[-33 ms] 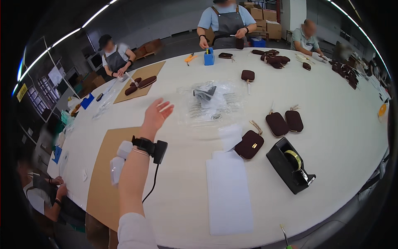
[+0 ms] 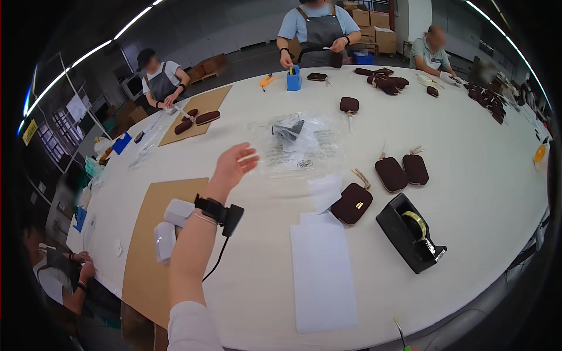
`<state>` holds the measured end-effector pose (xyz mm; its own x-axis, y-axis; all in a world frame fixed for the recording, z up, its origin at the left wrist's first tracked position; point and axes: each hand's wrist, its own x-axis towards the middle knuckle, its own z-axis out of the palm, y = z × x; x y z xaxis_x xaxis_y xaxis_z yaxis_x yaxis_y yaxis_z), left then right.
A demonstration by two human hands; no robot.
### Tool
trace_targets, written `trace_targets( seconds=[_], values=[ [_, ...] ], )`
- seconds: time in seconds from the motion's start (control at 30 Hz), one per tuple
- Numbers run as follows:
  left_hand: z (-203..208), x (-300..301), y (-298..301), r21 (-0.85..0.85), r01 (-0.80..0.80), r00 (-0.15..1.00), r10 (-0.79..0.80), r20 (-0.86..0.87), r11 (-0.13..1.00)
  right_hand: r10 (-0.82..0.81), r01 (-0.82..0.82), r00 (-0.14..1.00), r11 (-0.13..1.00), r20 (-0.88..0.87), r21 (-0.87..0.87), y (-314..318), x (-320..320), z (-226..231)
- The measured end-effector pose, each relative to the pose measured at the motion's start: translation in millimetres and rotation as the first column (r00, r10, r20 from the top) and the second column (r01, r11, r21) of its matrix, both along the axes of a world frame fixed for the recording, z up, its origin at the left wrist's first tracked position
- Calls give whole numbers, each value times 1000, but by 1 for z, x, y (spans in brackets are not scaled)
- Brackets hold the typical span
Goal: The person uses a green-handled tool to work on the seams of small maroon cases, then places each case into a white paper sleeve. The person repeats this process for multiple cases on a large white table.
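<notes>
On the white surface, a brown cardboard sheet carries white wrapped bundles, perhaps grouping them. The left hand hovers open and empty just beside clear plastic bags with small dark print. Rightward, white paper sheets and a dark-brown rounded pouch with an unreadable gold plate lie seemingly within reach; the right hand is unseen.

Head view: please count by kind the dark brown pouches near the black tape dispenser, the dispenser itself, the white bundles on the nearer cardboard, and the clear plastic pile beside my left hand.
Dark brown pouches: 3
Black tape dispenser: 1
White bundles: 2
Clear plastic pile: 1 (its separate pieces cannot be counted)
Total: 7
</notes>
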<state>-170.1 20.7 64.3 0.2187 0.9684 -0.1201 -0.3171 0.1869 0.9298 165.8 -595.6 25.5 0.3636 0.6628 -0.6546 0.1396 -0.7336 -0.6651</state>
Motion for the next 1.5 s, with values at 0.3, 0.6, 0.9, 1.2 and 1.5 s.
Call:
trace_targets(
  seconds=[0.3,0.6,0.9,1.2,1.5],
  values=[
    [-47,234,-13,215,606,647,-317,-693,766,65,-67,979,998,-195,-1,68,7,27],
    [-124,366,127,572,179,560,396,-728,800,39,-89,711,995,-702,-35,110,45,-4],
    [-84,369,139,301,300,222,241,-945,905,65,-104,492,995,-868,15,124,73,-18],
    [-40,355,95,343,439,229,266,-936,830,136,-138,327,986,-935,95,94,68,-47],
    [-88,416,94,250,377,134,215,-968,892,125,-285,406,958,-905,4,124,94,-42]
  ],
)
